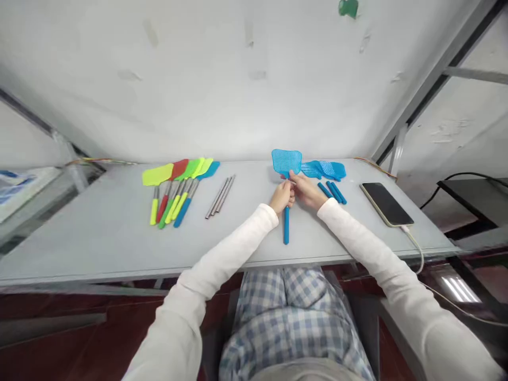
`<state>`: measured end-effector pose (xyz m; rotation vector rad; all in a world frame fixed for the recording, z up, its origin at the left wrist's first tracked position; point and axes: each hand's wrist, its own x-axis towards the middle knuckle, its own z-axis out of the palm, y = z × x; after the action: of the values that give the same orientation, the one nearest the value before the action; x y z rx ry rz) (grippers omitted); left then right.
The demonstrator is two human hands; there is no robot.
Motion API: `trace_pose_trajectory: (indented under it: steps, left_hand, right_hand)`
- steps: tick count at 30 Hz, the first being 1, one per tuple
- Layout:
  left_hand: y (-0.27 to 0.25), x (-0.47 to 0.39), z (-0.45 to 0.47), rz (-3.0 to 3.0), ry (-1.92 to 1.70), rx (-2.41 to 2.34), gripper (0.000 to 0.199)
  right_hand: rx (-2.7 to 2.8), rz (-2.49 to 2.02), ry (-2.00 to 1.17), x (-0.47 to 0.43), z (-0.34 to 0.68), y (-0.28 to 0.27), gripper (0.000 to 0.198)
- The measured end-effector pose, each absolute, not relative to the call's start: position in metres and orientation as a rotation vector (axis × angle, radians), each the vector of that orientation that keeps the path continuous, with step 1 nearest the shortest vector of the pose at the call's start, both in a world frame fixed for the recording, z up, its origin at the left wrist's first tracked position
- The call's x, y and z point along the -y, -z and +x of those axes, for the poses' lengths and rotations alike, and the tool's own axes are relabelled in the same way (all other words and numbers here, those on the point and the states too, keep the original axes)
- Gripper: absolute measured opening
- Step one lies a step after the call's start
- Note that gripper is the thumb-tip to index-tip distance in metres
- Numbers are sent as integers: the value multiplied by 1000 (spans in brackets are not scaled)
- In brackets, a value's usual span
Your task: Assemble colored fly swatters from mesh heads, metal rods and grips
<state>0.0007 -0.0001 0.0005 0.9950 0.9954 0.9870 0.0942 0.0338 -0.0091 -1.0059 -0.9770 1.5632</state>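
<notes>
A blue fly swatter [286, 160] is between my hands, its meshed head toward the wall and its blue handle [286, 227] pointing back at me. My left hand [282, 196] is closed around the shaft just above the handle. Pressed up against it, my right hand [307, 190] pinches the neck below the head. The fingers cover most of the joint between head and shaft. Beside my right hand lie a pile of blue swatter heads [323, 169] and several loose blue handles [332, 192].
Left of my hands, metal rods [220, 197] lie on the grey table [119, 238]. Farther left, several coloured fly swatters [178, 185] are fanned out. A phone [387, 204] with a white cable [415, 243] lies at the right. The white wall [198, 95] rises behind the table.
</notes>
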Motion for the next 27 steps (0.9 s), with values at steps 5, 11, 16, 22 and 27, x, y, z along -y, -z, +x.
trace_pose_trajectory:
  steps: [5, 11, 16, 22, 27]
  left_hand:
    - [-2, 0, 3, 981, -981, -974, 34]
    - [-5, -3, 2, 977, -968, -898, 33]
    - [-9, -2, 1, 971, -966, -829, 31]
    - [-11, 10, -3, 890, -871, -683, 31]
    - [-9, -1, -14, 682, -938, -614, 29]
  right_hand:
    - [786, -1004, -1754, -38, 92, 5, 22]
    - [774, -944, -1757, -41, 96, 3, 23]
    - [831, -925, -1688, -47, 98, 2, 28]
    - [739, -858, -1323, -64, 144, -12, 28]
    - [843, -1164, -972, -74, 179, -17, 37]
